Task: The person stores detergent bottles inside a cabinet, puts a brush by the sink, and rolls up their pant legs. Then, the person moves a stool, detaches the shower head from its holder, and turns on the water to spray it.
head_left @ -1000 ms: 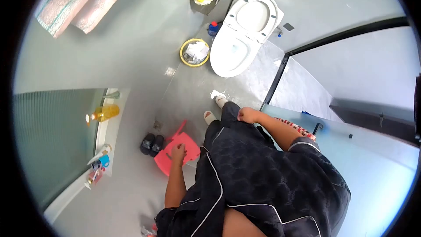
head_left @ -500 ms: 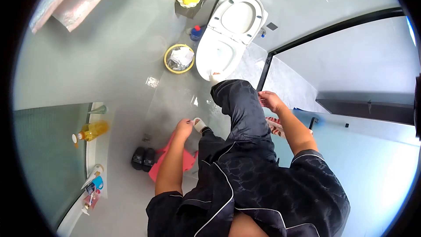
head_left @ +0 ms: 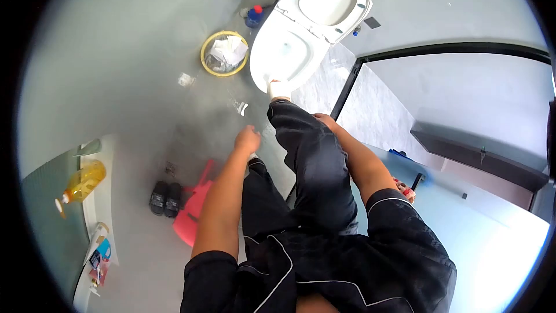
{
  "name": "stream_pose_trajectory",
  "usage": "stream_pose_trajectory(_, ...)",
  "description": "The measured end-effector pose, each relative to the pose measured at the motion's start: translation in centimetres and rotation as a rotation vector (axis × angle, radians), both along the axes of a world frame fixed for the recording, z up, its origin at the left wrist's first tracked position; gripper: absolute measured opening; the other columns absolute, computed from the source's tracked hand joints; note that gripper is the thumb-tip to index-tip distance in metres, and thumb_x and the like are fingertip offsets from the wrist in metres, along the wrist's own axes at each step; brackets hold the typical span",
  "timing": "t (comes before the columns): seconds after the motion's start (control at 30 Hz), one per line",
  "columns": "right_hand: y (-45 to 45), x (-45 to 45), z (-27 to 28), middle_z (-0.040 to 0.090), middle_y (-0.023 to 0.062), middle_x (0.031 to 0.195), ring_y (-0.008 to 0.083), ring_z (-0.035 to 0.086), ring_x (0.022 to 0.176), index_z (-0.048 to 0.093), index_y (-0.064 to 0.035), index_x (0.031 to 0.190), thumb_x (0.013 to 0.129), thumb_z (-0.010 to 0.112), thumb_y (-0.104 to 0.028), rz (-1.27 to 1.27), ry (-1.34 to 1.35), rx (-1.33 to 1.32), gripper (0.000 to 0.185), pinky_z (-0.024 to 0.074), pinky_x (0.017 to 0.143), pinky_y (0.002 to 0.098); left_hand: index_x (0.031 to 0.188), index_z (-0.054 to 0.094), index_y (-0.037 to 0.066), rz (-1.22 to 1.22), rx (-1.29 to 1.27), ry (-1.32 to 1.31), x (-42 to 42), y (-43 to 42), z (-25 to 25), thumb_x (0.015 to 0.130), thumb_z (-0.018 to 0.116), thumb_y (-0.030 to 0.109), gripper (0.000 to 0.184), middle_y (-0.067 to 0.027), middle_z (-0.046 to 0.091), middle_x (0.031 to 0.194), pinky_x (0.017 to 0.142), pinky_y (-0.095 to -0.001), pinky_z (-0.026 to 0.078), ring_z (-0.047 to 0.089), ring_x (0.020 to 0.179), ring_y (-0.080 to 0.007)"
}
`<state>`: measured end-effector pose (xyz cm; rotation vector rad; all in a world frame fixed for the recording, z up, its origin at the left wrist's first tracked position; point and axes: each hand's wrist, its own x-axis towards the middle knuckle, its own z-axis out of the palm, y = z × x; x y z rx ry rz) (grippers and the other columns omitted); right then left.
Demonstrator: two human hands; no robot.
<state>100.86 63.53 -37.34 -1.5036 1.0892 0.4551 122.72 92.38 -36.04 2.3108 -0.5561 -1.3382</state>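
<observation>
My left hand (head_left: 248, 140) hangs above the grey floor beside my lower leg, its fingers curled in and nothing visible in them. My right hand (head_left: 325, 120) rests at the side of my raised knee in black trousers (head_left: 318, 162); its fingers are mostly hidden behind the leg. One foot in a light slipper (head_left: 278, 89) is up at the front rim of the white toilet (head_left: 289, 52), whose lid and seat are raised. The other foot is largely hidden below my left hand.
A yellow-rimmed bin (head_left: 225, 53) with paper stands left of the toilet, near a blue bottle (head_left: 253, 16). Black slippers (head_left: 165, 199) and a red stool (head_left: 194, 211) are at lower left. A glass door (head_left: 452, 220) stands at right.
One foot has risen from the floor to the toilet's front rim. My left hand has moved up and forward, away from over the red stool. My right hand has stayed near the knee.
</observation>
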Motion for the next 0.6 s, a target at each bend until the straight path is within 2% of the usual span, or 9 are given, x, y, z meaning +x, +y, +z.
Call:
stream_pose_trajectory(0.07,-0.3,1.0,-1.4,0.073,0.0143,0.109,0.0246,0.067,0.105,0.066,0.0028,0.124,0.097,0.062,-0.033,0.322,-0.037,-0.242,0.045,0.0512,0.094,0.0352,0.132,0.059,0.004,0.048,0.023,0.017,-0.5,-1.5,-1.7,0.094,0.063,0.03,0.047,-0.0205,0.065,0.13,0.103,-0.0446,0.047,0.06,0.122,-0.0375)
stream_pose_trajectory(0.1,-0.2,1.5,-2.5,0.073,0.0143,0.109,0.0246,0.067,0.105,0.066,0.0028,0.124,0.097,0.062,-0.033,0.325,-0.028,-0.235,0.045,0.0512,0.094,0.0352,0.133,0.058,0.004,0.095,0.037,0.018,-0.7,-2.2,-2.6,0.094,0.064,0.03,0.047,-0.0205,0.065,0.13,0.103,-0.0447,0.047,0.06,0.122,-0.0377)
stream_pose_trajectory(0.17,-0.1,2.7,-4.8,0.073,0.0153,0.11,0.0234,0.068,0.105,0.064,0.0024,0.126,0.098,0.06,-0.031,-0.208,0.081,0.046,0.044,0.0512,0.094,0.0356,0.133,0.059,0.003,0.124,0.058,0.037,-1.3,-3.6,-4.8,0.093,0.065,0.029,0.048,-0.0209,0.064,0.13,0.104,-0.0448,0.047,0.06,0.122,-0.0378)
stream_pose_trajectory(0.23,0.0,4.5,-4.7,0.073,0.017,0.112,0.026,0.068,0.106,0.064,0.0021,0.127,0.096,0.061,-0.029,-0.118,0.114,-0.003,0.043,0.0513,0.094,0.0366,0.133,0.059,0.003,0.145,0.08,0.054,-1.9,-4.7,-7.0,0.093,0.065,0.028,0.048,-0.0212,0.064,0.13,0.104,-0.0448,0.047,0.06,0.123,-0.0379)
stream_pose_trajectory(0.3,-0.5,5.2,-7.3,0.072,0.0183,0.114,0.0291,0.068,0.106,0.064,0.0025,0.128,0.095,0.063,-0.027,0.199,0.02,-0.241,0.044,0.0515,0.094,0.0374,0.132,0.06,0.002,0.17,0.074,0.044,-2.8,-5.9,-8.7,0.092,0.067,0.027,0.048,-0.0221,0.064,0.131,0.104,-0.0444,0.047,0.06,0.123,-0.0381)
stream_pose_trajectory(0.33,-0.5,5.6,-8.7,0.071,0.0185,0.116,0.0301,0.068,0.105,0.065,0.0032,0.126,0.093,0.066,-0.026,0.185,0.004,-0.257,0.044,0.0515,0.094,0.0371,0.132,0.06,0.002,0.168,0.079,0.05,-3.3,-6.6,-9.5,0.092,0.067,0.027,0.048,-0.0221,0.064,0.131,0.104,-0.0444,0.047,0.06,0.123,-0.0381)
stream_pose_trajectory(0.47,0.5,6.1,-12.2,0.071,0.0195,0.119,0.0285,0.07,0.102,0.067,0.0046,0.121,0.085,0.073,-0.022,0.058,-0.13,0.088,0.045,0.0517,0.093,0.0375,0.131,0.061,0.002,0.278,0.103,0.087,-5.1,-8.7,-15.4,0.091,0.068,0.027,0.048,-0.0227,0.063,0.132,0.103,-0.0439,0.047,0.061,0.121,-0.0383)
stream_pose_trajectory(0.57,-0.1,6.2,-12.4,0.072,0.0186,0.116,0.028,0.07,0.097,0.063,0.0063,0.126,0.083,0.073,-0.017,0.257,0.056,0.028,0.05,0.0527,0.089,0.0384,0.13,0.062,0.003,0.349,0.084,0.21,-4.5,-9.1,-16.6,0.091,0.068,0.026,0.046,-0.0225,0.066,0.125,0.096,-0.0445,0.05,0.064,0.113,-0.0381)
stream_pose_trajectory(0.6,-0.2,5.9,-12.2,0.073,0.0149,0.106,0.0244,0.069,0.088,0.064,0.006,0.121,0.082,0.07,-0.009,0.273,-0.013,-0.032,0.042,0.0538,0.082,0.036,0.128,0.062,0.003,0.371,0.092,0.293,-4.3,-9.0,-16.1,0.091,0.069,0.026,0.044,-0.0221,0.069,0.118,0.091,-0.0449,0.051,0.067,0.108,-0.0381)
